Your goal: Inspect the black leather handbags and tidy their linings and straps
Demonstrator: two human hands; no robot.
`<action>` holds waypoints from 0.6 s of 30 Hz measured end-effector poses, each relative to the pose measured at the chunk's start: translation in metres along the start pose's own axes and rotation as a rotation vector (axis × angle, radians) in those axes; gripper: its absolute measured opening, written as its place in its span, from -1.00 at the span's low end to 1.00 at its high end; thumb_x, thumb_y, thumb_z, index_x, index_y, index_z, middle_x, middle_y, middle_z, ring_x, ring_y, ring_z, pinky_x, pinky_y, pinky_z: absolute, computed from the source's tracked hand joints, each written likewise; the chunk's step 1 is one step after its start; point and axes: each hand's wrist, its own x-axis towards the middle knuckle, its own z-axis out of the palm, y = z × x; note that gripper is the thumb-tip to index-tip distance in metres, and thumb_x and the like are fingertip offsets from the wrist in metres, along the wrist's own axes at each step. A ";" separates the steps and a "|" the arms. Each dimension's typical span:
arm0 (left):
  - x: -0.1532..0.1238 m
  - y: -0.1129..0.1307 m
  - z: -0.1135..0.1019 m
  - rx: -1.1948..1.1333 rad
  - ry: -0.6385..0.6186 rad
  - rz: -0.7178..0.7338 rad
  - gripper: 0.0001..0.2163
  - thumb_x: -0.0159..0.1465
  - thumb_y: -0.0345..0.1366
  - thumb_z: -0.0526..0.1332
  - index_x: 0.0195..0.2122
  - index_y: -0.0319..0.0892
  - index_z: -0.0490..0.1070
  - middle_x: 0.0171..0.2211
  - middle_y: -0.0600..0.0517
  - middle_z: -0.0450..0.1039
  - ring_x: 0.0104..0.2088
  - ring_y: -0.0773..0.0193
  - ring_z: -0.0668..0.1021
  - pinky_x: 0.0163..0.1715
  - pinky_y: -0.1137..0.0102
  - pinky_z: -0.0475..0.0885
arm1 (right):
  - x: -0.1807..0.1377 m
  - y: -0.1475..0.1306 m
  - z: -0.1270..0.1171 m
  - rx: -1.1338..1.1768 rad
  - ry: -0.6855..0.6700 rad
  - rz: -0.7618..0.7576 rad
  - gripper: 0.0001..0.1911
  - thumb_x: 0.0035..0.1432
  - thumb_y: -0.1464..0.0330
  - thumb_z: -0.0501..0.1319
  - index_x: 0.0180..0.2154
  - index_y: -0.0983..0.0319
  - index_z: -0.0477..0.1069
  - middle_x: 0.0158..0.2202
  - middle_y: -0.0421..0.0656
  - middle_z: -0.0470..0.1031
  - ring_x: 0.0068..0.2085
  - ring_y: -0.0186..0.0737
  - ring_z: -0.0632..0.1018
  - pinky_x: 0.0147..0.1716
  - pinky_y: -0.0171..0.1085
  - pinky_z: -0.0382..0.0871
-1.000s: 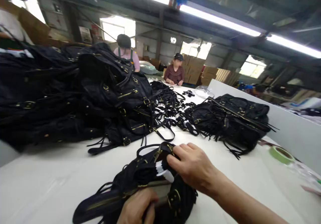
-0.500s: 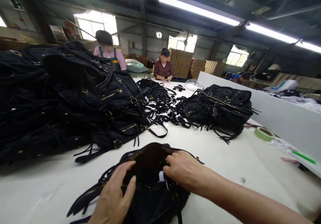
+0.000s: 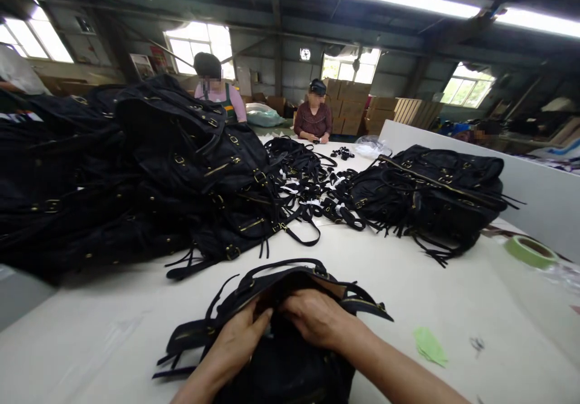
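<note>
Lying near the front edge of the white table (image 3: 453, 283), a black bag (image 3: 290, 362) is worked at with both hands, its mouth turned away from the camera. The left hand (image 3: 240, 340) is laid on the bag's top, fingers bent and tucked over the rim of the opening; a loose grip on the rim is seen, though how far it is closed cannot be told exactly. The right hand (image 3: 317, 319) is set just beside it, touching or nearly so, fingers curled down into the same opening, so what is pinched is hidden. A strap (image 3: 281, 268) is arched over the far side of the bag, and gold-trimmed flaps are spread to the right. A green scrap (image 3: 428, 346) is seen on the table right of the bag. A green tape roll (image 3: 530, 251) is placed far right by the white partition (image 3: 544, 202). A big bag pile (image 3: 136, 168) is heaped at far left, loose straps (image 3: 312, 186) lie in the middle, and another bag (image 3: 435, 192) lies at far right. Two seated people (image 3: 312, 117) are visible at the far end.
</note>
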 end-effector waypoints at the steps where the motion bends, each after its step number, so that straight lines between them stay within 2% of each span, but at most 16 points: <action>1: 0.001 -0.001 0.002 -0.020 -0.005 0.000 -0.52 0.23 -0.14 0.06 0.16 -0.18 0.28 0.17 -0.08 0.32 0.21 0.06 0.32 0.28 0.12 0.09 | -0.002 0.001 0.002 0.078 0.054 0.032 -0.76 0.17 0.53 0.16 -0.15 0.17 0.48 -0.20 -0.18 0.53 -0.18 -0.19 0.52 -0.25 -0.34 0.32; 4: 0.003 -0.002 0.004 0.028 -0.054 -0.005 -0.54 0.25 -0.14 0.06 0.15 -0.16 0.29 0.14 -0.07 0.35 0.17 0.07 0.36 0.27 0.13 0.13 | -0.002 0.001 0.005 0.312 0.198 0.162 -0.77 0.12 0.56 0.19 -0.23 0.18 0.50 -0.28 -0.24 0.54 -0.23 -0.26 0.54 -0.23 -0.39 0.33; 6: 0.004 -0.004 0.004 0.121 -0.053 -0.006 -0.52 0.27 -0.11 0.05 0.19 -0.15 0.25 0.17 -0.08 0.32 0.21 0.05 0.31 0.29 0.10 0.08 | -0.001 -0.001 0.004 0.384 0.246 0.238 -0.75 0.08 0.57 0.20 -0.22 0.18 0.49 -0.27 -0.23 0.55 -0.22 -0.26 0.54 -0.23 -0.39 0.34; 8: 0.003 -0.007 0.004 0.206 -0.026 -0.002 -0.46 0.28 -0.05 0.02 0.24 -0.17 0.18 0.24 -0.10 0.21 0.27 0.03 0.22 0.31 0.08 0.00 | 0.000 -0.003 0.003 0.383 0.225 0.296 -0.71 0.08 0.56 0.19 -0.16 0.18 0.50 -0.22 -0.20 0.55 -0.17 -0.21 0.54 -0.18 -0.35 0.35; 11: 0.001 -0.011 0.003 0.234 0.005 0.006 -0.41 0.29 0.01 0.00 0.29 -0.16 0.10 0.30 -0.10 0.09 0.31 0.02 0.13 0.32 0.07 -0.08 | 0.001 -0.005 0.001 0.352 0.101 0.328 -0.69 0.10 0.51 0.18 -0.12 0.16 0.51 -0.17 -0.16 0.56 -0.12 -0.14 0.54 -0.13 -0.31 0.35; 14: -0.003 -0.011 0.002 0.183 0.006 -0.012 -0.41 0.29 0.05 0.00 0.28 -0.13 0.14 0.29 -0.07 0.12 0.31 0.02 0.13 0.32 0.09 -0.07 | 0.000 -0.005 -0.001 0.353 0.040 0.321 -0.67 0.12 0.51 0.16 -0.12 0.11 0.53 -0.17 -0.18 0.57 -0.11 -0.14 0.54 -0.11 -0.30 0.34; 18: -0.006 -0.007 0.001 0.119 0.039 -0.030 -0.46 0.30 0.07 0.01 0.21 -0.10 0.25 0.24 -0.02 0.22 0.32 0.04 0.10 0.32 0.11 -0.07 | -0.002 -0.005 -0.003 0.411 0.072 0.355 -0.66 0.13 0.50 0.15 -0.11 0.12 0.54 -0.15 -0.17 0.57 -0.10 -0.14 0.53 -0.09 -0.26 0.32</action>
